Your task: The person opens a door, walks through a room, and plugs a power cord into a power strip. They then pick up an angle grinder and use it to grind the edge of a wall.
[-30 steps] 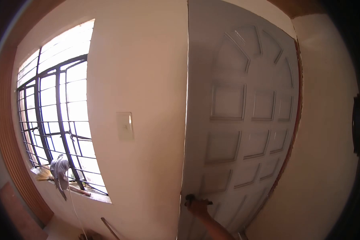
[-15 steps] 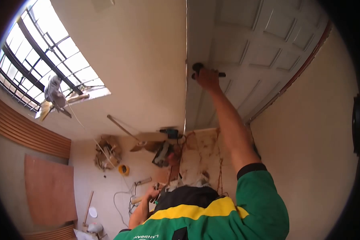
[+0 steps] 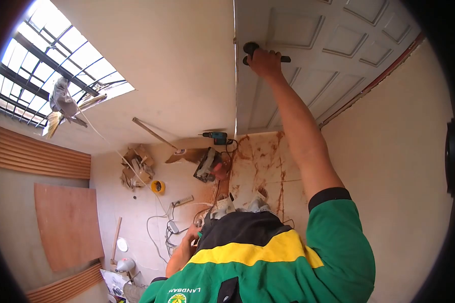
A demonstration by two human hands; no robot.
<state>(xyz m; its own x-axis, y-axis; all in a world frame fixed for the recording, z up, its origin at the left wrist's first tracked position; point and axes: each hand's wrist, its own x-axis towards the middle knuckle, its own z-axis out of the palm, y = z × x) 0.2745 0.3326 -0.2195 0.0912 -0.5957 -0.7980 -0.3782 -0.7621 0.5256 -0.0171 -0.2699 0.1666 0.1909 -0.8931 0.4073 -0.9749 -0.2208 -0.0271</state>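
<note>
Two hands well apart: your right hand wraps dark handle near edge of grey door; your left hand low, grip impossible to tell. Handle likely rigid, perhaps slick; hold along length. Door probably heavy.

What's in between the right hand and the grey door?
A dark handle-like thing, gripped in the right hand, with the grey door behind it. The head view shows this, but not clearly whether it touches the door.

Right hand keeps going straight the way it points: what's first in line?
The black handle that the right hand grips; just past it, probably the grey door, though depth is unclear.
</note>
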